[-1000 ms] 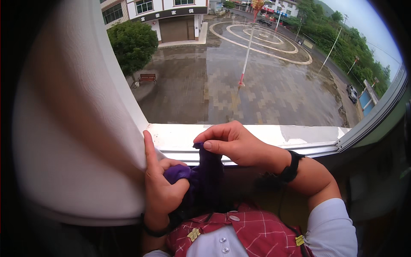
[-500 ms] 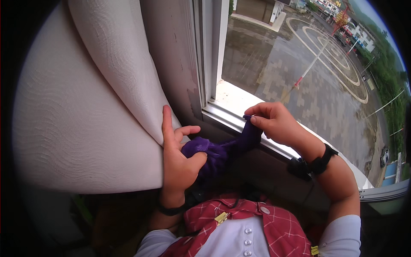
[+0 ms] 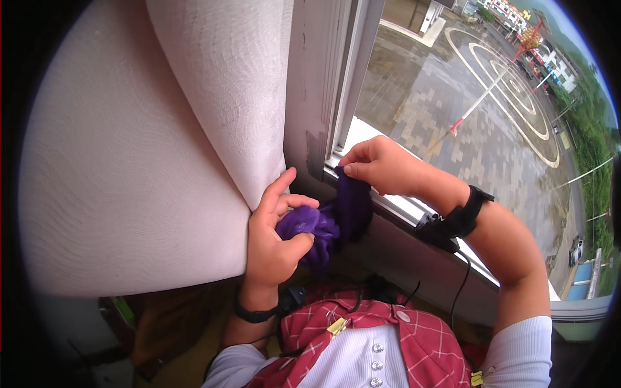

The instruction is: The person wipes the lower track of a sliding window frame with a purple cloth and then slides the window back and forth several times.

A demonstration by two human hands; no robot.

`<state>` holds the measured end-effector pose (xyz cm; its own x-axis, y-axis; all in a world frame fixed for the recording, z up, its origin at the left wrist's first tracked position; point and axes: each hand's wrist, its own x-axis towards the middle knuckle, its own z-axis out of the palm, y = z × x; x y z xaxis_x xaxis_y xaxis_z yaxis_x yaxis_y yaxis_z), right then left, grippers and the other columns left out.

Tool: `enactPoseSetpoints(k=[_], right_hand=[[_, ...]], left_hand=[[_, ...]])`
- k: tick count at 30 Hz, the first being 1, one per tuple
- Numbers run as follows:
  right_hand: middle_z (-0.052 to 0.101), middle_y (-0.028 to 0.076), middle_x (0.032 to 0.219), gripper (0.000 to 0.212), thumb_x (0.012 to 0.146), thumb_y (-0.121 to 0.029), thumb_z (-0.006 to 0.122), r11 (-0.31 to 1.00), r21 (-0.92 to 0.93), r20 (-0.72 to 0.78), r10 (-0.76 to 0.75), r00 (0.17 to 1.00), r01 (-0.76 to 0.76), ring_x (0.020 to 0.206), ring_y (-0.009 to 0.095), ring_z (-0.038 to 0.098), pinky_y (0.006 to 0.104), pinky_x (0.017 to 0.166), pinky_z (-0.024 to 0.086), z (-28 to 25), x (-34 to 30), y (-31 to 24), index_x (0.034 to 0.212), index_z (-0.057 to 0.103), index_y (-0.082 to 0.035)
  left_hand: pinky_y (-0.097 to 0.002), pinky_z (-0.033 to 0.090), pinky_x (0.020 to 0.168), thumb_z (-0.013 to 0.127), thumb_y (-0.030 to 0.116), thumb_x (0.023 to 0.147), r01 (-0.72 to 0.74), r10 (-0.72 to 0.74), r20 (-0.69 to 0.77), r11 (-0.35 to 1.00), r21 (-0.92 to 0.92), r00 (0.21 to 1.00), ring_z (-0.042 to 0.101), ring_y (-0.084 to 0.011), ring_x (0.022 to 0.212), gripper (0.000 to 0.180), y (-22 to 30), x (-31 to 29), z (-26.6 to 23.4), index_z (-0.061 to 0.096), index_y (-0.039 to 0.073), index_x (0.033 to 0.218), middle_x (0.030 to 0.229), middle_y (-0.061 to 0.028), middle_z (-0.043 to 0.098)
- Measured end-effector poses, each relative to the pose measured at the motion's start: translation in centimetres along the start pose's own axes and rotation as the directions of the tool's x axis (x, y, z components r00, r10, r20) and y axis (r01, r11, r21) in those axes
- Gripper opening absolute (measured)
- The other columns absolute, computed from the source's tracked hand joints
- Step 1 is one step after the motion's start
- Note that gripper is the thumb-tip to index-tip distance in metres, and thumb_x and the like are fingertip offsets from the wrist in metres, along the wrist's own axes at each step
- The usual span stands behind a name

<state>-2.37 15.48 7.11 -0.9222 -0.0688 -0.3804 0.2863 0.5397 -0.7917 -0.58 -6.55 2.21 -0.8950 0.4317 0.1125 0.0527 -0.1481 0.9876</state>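
Observation:
A bunched purple cloth (image 3: 320, 226) hangs between my hands, in front of the window sill. My left hand (image 3: 272, 239) grips its crumpled part against the palm with the thumb, while the index finger points up beside the pale curtain (image 3: 155, 194). Pinched between thumb and fingers of my right hand (image 3: 381, 165) is a raised end of the same cloth, close to the inner edge of the window track (image 3: 407, 210). The cloth's lower folds fall into shadow below my hands.
A white window frame (image 3: 346, 84) stands upright ahead, its opening looking out over a wet paved square (image 3: 433, 90). Black bands with small devices sit on both wrists; a thin cable (image 3: 460, 284) trails from the right one. Dark brown fabric (image 3: 168, 330) lies below the curtain.
My right hand has moved left with its end of the cloth, nearer my left hand, so the stretch between them is shorter. The curtain and window appear shifted to the right.

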Motion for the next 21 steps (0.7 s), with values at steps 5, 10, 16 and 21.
enactPoseSetpoints(k=[5, 10, 16, 21], right_hand=[[0.063, 0.007, 0.068, 0.019, 0.085, -0.017, 0.062, 0.962, -0.262, -0.119, 0.046, 0.992, -0.076, 0.049, 0.013, 0.054, 0.0296, 0.051, 0.046, 0.6, 0.2, -0.7, 0.088, 0.068, 0.001], [0.062, 0.017, 0.067, 0.018, 0.082, -0.016, 0.061, 0.811, -0.568, -0.094, -0.235, 0.967, 0.142, 0.056, 0.027, 0.060, 0.0380, 0.056, 0.049, 0.9, 0.4, 0.3, 0.080, 0.067, 0.001], [0.061, 0.017, 0.065, 0.018, 0.078, -0.015, 0.060, 0.484, -0.862, 0.010, -0.279, 0.960, 0.150, 0.065, 0.036, 0.061, 0.0426, 0.060, 0.049, 1.9, 0.5, -1.1, 0.068, 0.062, -0.001], [0.061, 0.018, 0.067, 0.018, 0.078, -0.018, 0.063, 0.559, -0.817, -0.094, -0.376, 0.922, 0.144, 0.066, 0.036, 0.061, 0.0429, 0.060, 0.049, 1.6, 2.0, -1.0, 0.072, 0.063, -0.001]], left_hand=[[-0.0209, 0.044, 0.073, 0.049, -0.011, 0.061, -0.004, 0.004, 0.009, 1.000, 0.011, 1.000, 0.056, -0.0091, 0.082, 0.071, -0.2, 0.4, -0.3, 0.043, -0.004, 0.131, 0.097, -0.0121, 0.063], [-0.0214, 0.044, 0.075, 0.050, -0.010, 0.062, 0.005, -0.005, 0.016, 1.000, -0.002, 1.000, 0.056, -0.0093, 0.083, 0.066, -0.2, 0.8, -0.5, 0.048, -0.002, 0.128, 0.097, -0.0114, 0.063], [-0.0216, 0.044, 0.078, 0.050, -0.010, 0.062, -0.029, 0.026, 0.054, 0.998, 0.058, 0.998, 0.057, -0.0103, 0.086, 0.062, 0.1, 1.2, -0.6, 0.051, -0.003, 0.124, 0.098, -0.0109, 0.064], [-0.0226, 0.044, 0.080, 0.050, -0.010, 0.062, -0.004, 0.002, 0.058, 1.000, 0.024, 0.998, 0.058, -0.0111, 0.087, 0.059, 0.7, 2.1, -0.4, 0.053, -0.003, 0.120, 0.099, -0.0112, 0.063]])
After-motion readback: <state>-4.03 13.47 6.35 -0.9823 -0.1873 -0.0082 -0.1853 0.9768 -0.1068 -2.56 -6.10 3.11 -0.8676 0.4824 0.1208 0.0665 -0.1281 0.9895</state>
